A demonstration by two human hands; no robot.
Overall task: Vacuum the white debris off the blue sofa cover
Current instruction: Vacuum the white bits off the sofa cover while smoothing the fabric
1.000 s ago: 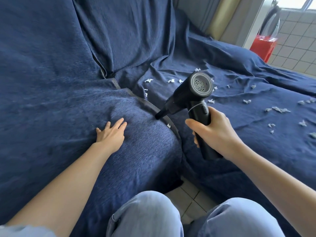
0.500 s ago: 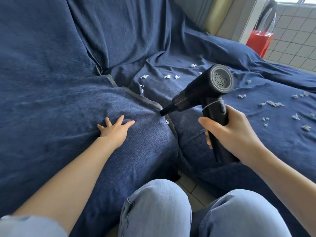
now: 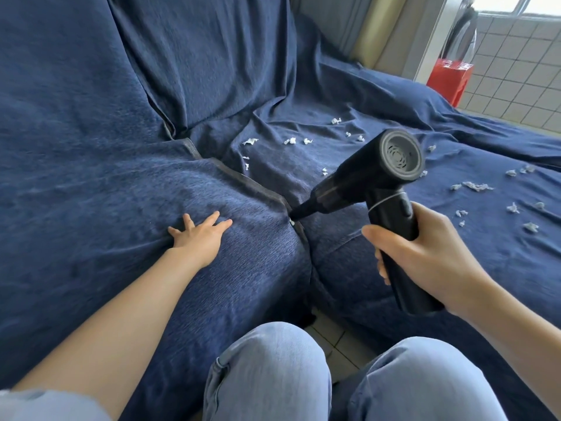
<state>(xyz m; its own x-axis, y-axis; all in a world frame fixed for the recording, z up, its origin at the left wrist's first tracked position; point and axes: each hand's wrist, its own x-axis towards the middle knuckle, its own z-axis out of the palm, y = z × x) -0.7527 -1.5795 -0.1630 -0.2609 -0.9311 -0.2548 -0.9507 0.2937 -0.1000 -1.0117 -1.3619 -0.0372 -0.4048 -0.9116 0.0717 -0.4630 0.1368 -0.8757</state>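
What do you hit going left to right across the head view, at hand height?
left hand flat on the blue sofa cover → white scrap at the nozzle tip → handheld vacuum → right hand gripping its handle → scattered white debris on the right cushion.

blue sofa cover (image 3: 91,147), white debris (image 3: 475,186)

nozzle (image 3: 299,211) — dropped onto seam scrap (image 3: 292,222) (was hovering) | vacuum (image 3: 368,189) lower
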